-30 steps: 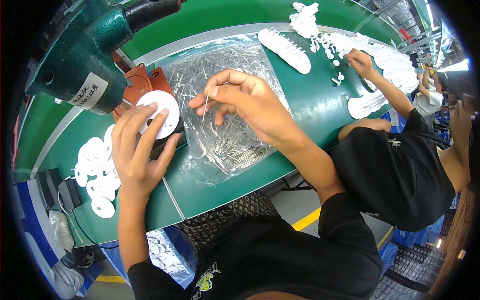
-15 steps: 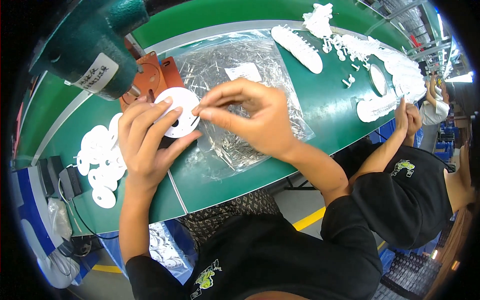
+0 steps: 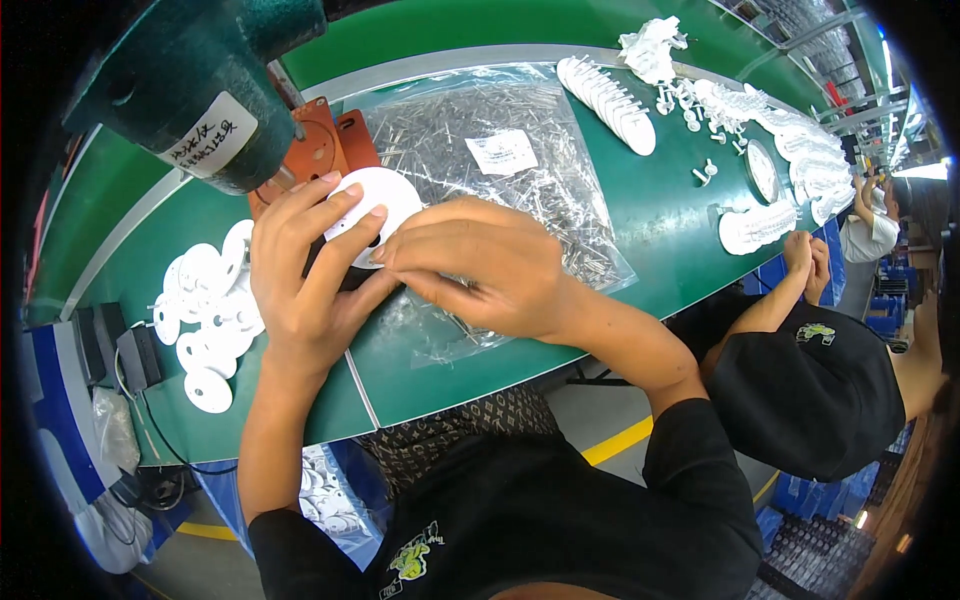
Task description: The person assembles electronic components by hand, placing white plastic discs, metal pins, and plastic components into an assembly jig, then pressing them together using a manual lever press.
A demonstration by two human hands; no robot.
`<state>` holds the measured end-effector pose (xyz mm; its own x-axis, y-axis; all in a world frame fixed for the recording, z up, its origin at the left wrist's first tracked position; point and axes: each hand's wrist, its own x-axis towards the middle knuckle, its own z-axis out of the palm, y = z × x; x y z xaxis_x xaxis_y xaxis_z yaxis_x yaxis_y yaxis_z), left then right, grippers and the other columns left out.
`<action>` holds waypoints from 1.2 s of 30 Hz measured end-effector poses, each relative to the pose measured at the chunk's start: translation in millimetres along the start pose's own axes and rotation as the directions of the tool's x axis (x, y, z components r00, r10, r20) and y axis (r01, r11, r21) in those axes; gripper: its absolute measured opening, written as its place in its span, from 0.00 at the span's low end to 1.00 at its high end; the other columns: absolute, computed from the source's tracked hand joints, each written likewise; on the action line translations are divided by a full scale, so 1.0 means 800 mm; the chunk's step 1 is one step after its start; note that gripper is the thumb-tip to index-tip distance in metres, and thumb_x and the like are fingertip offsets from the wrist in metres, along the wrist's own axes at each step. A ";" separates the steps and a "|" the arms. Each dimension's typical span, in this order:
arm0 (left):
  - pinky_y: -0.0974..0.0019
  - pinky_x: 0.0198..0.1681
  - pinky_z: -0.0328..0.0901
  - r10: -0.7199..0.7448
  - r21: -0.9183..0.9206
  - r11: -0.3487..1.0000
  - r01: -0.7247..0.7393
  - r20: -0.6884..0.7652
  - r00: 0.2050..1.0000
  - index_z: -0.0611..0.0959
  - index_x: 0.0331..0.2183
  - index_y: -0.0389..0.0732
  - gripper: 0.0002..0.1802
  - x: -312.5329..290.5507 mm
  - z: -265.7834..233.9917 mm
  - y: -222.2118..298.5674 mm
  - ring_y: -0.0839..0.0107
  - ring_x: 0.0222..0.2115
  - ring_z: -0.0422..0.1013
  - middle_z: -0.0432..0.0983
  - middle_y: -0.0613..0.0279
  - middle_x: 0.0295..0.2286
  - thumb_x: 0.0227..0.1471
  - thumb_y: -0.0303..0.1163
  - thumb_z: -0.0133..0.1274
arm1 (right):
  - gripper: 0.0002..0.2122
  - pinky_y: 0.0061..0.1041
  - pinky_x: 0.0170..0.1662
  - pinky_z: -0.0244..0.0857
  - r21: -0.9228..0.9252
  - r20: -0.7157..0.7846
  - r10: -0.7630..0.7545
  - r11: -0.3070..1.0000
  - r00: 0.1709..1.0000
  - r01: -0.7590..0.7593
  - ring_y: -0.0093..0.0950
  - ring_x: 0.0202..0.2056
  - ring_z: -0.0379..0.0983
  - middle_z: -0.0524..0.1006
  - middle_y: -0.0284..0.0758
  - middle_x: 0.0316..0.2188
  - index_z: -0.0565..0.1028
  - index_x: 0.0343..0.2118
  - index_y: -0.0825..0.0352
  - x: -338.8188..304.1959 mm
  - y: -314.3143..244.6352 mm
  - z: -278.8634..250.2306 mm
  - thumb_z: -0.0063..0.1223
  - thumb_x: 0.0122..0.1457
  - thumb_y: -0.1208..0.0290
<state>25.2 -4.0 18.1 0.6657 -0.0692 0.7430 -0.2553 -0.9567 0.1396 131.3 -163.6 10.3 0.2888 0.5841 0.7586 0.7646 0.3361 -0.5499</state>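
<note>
My left hand (image 3: 315, 270) has its fingers bent over a white round disc (image 3: 385, 200), gripping it by the near left side. The disc is tilted, with small holes and a dark spot near its middle. My right hand (image 3: 485, 265) is pinched at the disc's lower right edge; whatever sits between thumb and fingertips is hidden. Under and beyond that hand lies a clear plastic bag (image 3: 430, 120) full of thin metal pins, with a white label (image 3: 502, 152) on it. Behind the disc stands an orange metal fixture (image 3: 318, 140) below a dark green machine head (image 3: 190, 100).
Loose white discs (image 3: 205, 340) are heaped on the green table (image 3: 420, 385) to the left, near a black power adapter (image 3: 138, 358). At the far right are a row of white discs (image 3: 608, 105), small white parts, and a round dish (image 3: 760, 172). A co-worker's hands (image 3: 808, 265) rest there.
My right hand has moved down and left, from beside the disc's right edge onto its lower right edge. My left hand and the disc have shifted slightly right in the picture.
</note>
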 end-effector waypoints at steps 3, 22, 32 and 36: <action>0.55 0.46 0.65 0.014 0.010 1.000 -0.013 -0.021 1.000 0.83 0.35 0.42 0.23 0.002 0.002 0.000 0.58 0.44 0.71 0.75 0.61 0.40 0.30 0.34 0.67 | 0.11 0.24 0.32 0.71 -0.157 -0.009 -0.181 0.972 0.983 0.177 0.33 0.33 0.77 0.79 0.38 0.30 0.78 0.32 0.70 -0.001 0.000 0.005 0.62 0.42 0.83; 0.56 0.47 0.61 -0.217 0.167 0.962 0.215 -0.006 0.976 0.79 0.42 0.37 0.31 -0.009 -0.019 -0.023 0.54 0.44 0.67 0.73 0.54 0.40 0.34 0.37 0.69 | 0.10 0.28 0.33 0.68 -0.149 -0.048 -0.046 0.988 0.998 0.039 0.33 0.29 0.73 0.77 0.38 0.28 0.77 0.35 0.71 -0.006 0.005 -0.009 0.56 0.47 0.81; 0.60 0.49 0.60 -0.505 -0.162 0.843 0.513 0.091 0.858 0.73 0.49 0.37 0.31 0.007 -0.010 -0.025 0.53 0.45 0.66 0.69 0.50 0.44 0.42 0.33 0.65 | 0.07 0.30 0.27 0.64 -0.127 -0.042 -0.059 0.990 0.997 0.054 0.33 0.24 0.69 0.72 0.36 0.22 0.76 0.31 0.67 0.005 0.002 -0.013 0.57 0.48 0.78; 0.54 0.54 0.57 -0.388 -0.070 0.919 0.389 0.028 0.921 0.72 0.49 0.35 0.32 -0.009 -0.015 -0.040 0.46 0.51 0.63 0.67 0.44 0.49 0.41 0.34 0.64 | 0.06 0.29 0.28 0.66 -0.172 -0.090 -0.165 0.974 0.982 0.148 0.34 0.24 0.71 0.72 0.35 0.20 0.76 0.31 0.68 0.010 -0.001 -0.008 0.56 0.47 0.79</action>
<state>20.0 30.7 15.9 0.7317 0.2997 0.6122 -0.0246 -0.8859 0.4632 137.1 -164.2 18.8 0.2094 0.4520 0.8671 0.8864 0.2867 -0.3635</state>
